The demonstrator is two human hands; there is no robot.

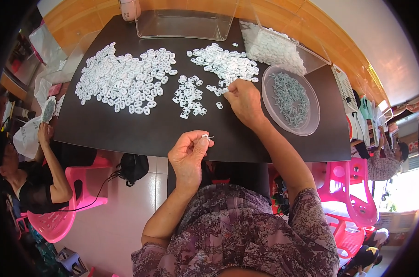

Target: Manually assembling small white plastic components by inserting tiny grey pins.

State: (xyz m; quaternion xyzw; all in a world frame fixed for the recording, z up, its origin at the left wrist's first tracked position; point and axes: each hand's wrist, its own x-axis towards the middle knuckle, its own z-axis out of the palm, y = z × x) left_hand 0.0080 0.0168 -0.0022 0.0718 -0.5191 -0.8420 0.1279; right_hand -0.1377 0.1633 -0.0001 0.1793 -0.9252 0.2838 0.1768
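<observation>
Near the table's front edge, my left hand [189, 154] is closed in a pinch on a small white plastic piece [205, 136]. A thin metal screw [211, 137] sticks out of it to the right. Farther off, my right hand [245, 102] has its thumb and fingers pressed together at a white two-hole plate [225, 91], mostly covered by the fingertips. Several like plates lie beside it, in front of a larger heap of white plates [225, 62]. Left of my right hand is a small cluster of white plates [189, 94].
A broad heap of white oval pieces [122, 81] covers the table's left. A round tub of grey screws [290, 99] stands right of my right forearm. Behind are a clear bin of white pieces [274, 48] and another clear bin [182, 34]. A person [32, 171] sits at left.
</observation>
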